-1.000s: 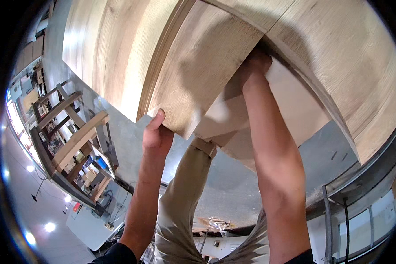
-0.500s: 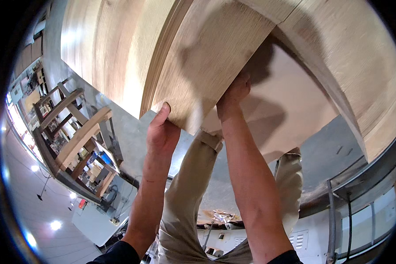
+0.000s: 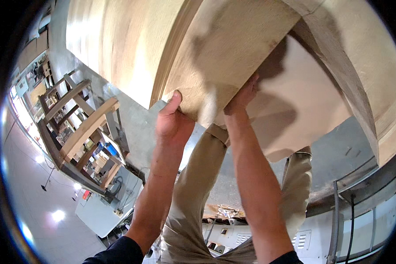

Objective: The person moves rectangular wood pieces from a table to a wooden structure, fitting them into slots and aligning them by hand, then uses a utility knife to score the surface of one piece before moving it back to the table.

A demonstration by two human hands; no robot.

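Observation:
A light wood-grain board (image 3: 237, 48) slants across the upper middle. My left hand (image 3: 175, 122) grips its near end, thumb on the top face and fingers hidden underneath. Along the board's right edge my right hand (image 3: 243, 95) is closed at the underside, its fingers partly out of sight. Left of the board, and very close to it, is a pale wooden panel (image 3: 119, 44) with a grooved edge. A smooth pinkish-beige sheet (image 3: 310, 97) lies lower down, beyond my right hand. More wood-grain panelling (image 3: 378, 83) rises on the right.
Wooden frames (image 3: 86, 127) stand at the left on the grey floor (image 3: 136, 132). Nearer is a pale-topped table (image 3: 103, 215) with cables. A dark metal rack (image 3: 361, 198) is at the lower right. My legs (image 3: 193, 189) are between my forearms.
The whole view has shifted a little, so the board, panels and frames sit farther right in the picture. Both hands keep their hold on the board.

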